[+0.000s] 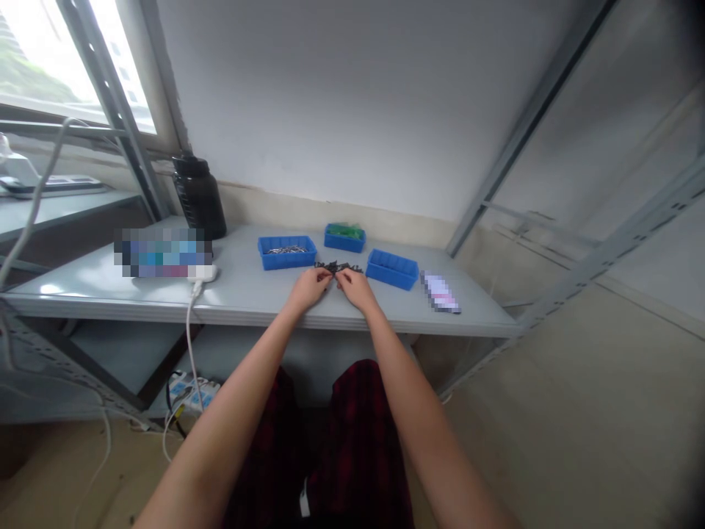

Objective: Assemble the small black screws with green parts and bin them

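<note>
My left hand (pixel 311 286) and my right hand (pixel 355 286) meet near the front of the grey shelf top, fingertips nearly together. Both have their fingers closed in a pinch; whatever lies between them is too small to make out. Just beyond the fingertips is a pile of small black parts (pixel 337 266). To the left of the pile, a blue bin (pixel 287 261) holds thin silvery metal pieces. Behind it, another blue bin (pixel 344 244) contains green material (pixel 345 231). A third blue bin (pixel 392 276) stands beside my right hand, its contents hard to see.
A dark bottle (pixel 199 195) stands at the back left. In front of it are a blurred-out device (pixel 165 253) and a white charger (pixel 203 272) with a hanging cable. A phone (pixel 440 292) lies at the right. Metal uprights (pixel 490 184) frame the shelf, and a power strip (pixel 192 389) sits below.
</note>
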The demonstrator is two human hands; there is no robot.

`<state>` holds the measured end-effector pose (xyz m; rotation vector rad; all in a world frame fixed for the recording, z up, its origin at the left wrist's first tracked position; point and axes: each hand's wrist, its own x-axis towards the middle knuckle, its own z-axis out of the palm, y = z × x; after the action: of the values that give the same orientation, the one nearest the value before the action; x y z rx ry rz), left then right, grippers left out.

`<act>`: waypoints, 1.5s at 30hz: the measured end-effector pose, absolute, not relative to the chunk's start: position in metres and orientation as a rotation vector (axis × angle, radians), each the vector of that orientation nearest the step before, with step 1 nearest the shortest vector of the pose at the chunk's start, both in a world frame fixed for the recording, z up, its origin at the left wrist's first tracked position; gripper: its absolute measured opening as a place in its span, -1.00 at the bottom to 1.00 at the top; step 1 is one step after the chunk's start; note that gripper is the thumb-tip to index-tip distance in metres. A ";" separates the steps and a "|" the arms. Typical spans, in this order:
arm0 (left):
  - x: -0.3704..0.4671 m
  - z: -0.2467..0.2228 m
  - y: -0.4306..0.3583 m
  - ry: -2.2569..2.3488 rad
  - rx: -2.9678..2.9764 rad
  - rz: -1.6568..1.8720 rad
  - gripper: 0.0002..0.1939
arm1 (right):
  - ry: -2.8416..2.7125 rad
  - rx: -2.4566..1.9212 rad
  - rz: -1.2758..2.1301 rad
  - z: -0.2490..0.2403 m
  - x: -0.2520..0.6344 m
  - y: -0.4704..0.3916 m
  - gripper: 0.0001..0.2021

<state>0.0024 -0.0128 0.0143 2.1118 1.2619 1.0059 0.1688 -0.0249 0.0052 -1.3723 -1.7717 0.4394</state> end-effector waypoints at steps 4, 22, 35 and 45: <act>0.002 0.014 -0.013 1.271 2.106 0.995 -0.71 | -1.773 -1.363 0.443 0.004 0.169 -0.024 -0.74; 0.002 0.011 -0.011 1.243 2.118 1.020 -0.72 | -1.761 -1.341 0.468 0.002 0.170 -0.023 -0.76; 0.003 0.012 -0.010 1.249 2.099 1.035 -0.72 | -1.737 -1.342 0.497 0.002 0.170 -0.023 -0.78; 0.003 0.012 -0.008 1.252 2.104 0.998 -0.72 | -1.705 -1.314 0.506 -0.001 0.171 -0.020 -0.78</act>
<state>0.0029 -0.0084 0.0116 2.1042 1.2520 0.9983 0.1708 -0.0201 -0.0007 -1.3144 -1.7054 0.5062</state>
